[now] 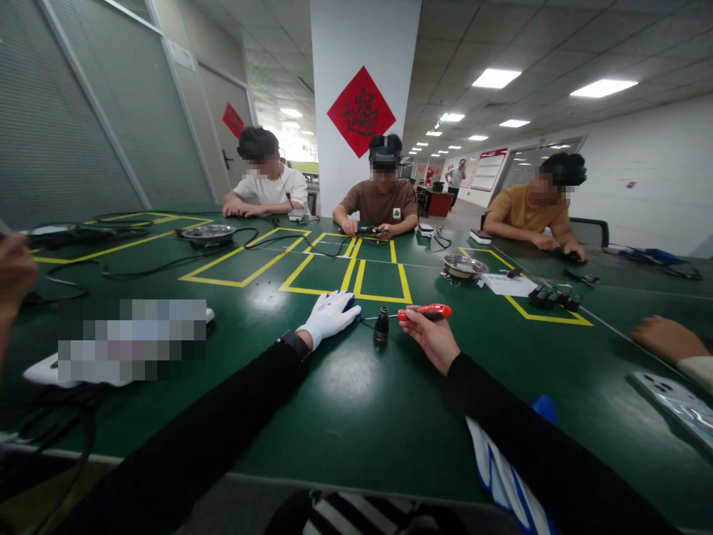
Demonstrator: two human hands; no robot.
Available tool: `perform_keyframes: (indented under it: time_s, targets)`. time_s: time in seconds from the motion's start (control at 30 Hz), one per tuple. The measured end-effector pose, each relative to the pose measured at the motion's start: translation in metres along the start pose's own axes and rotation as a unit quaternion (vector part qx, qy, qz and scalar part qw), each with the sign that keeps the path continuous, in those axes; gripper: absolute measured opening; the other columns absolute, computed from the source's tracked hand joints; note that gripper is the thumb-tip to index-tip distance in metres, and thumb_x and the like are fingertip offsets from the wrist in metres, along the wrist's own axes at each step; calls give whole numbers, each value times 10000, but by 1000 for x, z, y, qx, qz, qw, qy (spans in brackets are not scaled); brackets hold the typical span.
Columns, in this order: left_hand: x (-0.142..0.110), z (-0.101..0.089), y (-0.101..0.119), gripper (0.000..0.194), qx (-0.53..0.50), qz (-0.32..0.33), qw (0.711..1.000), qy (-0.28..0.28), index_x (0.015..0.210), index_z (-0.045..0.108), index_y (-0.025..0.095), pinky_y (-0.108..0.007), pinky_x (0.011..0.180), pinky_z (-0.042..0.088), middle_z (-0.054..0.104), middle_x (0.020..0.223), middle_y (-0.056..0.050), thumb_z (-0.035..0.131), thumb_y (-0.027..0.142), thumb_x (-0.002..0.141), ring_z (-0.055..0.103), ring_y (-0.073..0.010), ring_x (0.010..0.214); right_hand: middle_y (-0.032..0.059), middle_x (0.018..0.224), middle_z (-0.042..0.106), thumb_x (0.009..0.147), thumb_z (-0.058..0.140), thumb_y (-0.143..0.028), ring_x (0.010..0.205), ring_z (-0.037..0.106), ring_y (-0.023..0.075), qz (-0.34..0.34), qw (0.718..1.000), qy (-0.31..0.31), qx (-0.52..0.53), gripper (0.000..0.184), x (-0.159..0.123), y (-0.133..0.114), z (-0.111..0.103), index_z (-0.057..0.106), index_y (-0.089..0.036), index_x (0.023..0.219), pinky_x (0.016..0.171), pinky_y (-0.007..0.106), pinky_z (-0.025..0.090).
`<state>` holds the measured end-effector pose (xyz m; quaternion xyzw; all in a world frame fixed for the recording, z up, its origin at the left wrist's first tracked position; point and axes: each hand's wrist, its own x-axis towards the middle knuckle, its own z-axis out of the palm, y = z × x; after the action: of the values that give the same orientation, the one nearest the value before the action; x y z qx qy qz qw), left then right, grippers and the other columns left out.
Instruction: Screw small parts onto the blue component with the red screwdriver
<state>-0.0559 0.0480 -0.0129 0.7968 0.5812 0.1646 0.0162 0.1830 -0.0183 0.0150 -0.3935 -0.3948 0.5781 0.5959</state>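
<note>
1) Grips a red-handled screwdriver [435, 310] in the bare right hand [428, 336], closed around the front of the handle
2) Wears a white-and-blue glove [328, 313] on the left hand [332, 317]; cannot tell from this side whether gripping something or merely resting
3) Points the screwdriver's shaft [393, 316] leftward towards the left hand, passing behind a black tapered fitting [381, 327] set upright on the green table [334, 438] between both hands

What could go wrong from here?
The right hand holds the red-handled screwdriver pointing towards the gloved left hand, so a slip might jab it. The black cone-shaped part stands upright between the hands and could get knocked over. The loose glove by the right sleeve might be dragged along.
</note>
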Motion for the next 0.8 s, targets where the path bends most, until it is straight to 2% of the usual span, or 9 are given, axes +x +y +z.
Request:
perform_keyframes:
  time_s: [0.2, 0.4, 0.53, 0.67, 0.73, 0.8]
  targets:
    - [0, -2, -1, 664, -20, 1, 1000, -22, 1392, 406, 202, -465, 1142, 156, 379, 1480, -80, 338, 604, 867, 281, -307, 1386, 66, 768, 723, 632, 794, -227, 657, 672, 135, -1, 1000, 5, -6, 269, -1, 1, 0, 662, -130, 845, 609, 226, 535]
    - [-2, -2, 1, 529, -38, 2, 999, 3, 1346, 473, 249, -439, 1150, 169, 441, 1444, -39, 326, 507, 909, 317, -268, 1373, 55, 746, 718, 662, 777, -225, 642, 669, 132, 0, 1000, 21, 16, 224, 3, 2, -8, 663, -138, 834, 594, 225, 533]
    - [-4, -8, 1, 500, -105, 49, 993, 20, 1349, 480, 290, -379, 1152, 206, 451, 1435, 1, 280, 485, 935, 309, -224, 1378, 57, 754, 723, 668, 775, -217, 644, 669, 130, 8, 999, 27, 35, 207, 6, 2, -11, 659, -141, 822, 590, 220, 537]
    - [-9, -20, -1, 525, -154, 120, 980, -37, 1283, 557, 314, -388, 1148, 212, 358, 1493, -2, 475, 581, 838, 277, -265, 1389, 56, 749, 721, 660, 787, -217, 655, 671, 129, 10, 999, 27, 28, 232, 7, 3, -11, 663, -134, 837, 602, 216, 541]
    - [-11, -23, -2, 575, -151, 134, 978, -58, 1262, 580, 301, -399, 1150, 204, 339, 1502, -23, 564, 601, 772, 266, -290, 1391, 55, 752, 722, 657, 791, -223, 657, 672, 128, 7, 999, 26, 20, 248, 7, 4, -11, 666, -134, 851, 607, 215, 542]
    - [-12, -23, -4, 674, -137, 138, 979, -61, 1306, 538, 291, -409, 1155, 188, 331, 1505, -43, 596, 633, 728, 247, -304, 1398, 52, 751, 722, 654, 793, -226, 657, 673, 128, 2, 1000, 23, 18, 255, 7, 4, -10, 669, -137, 859, 609, 215, 542]
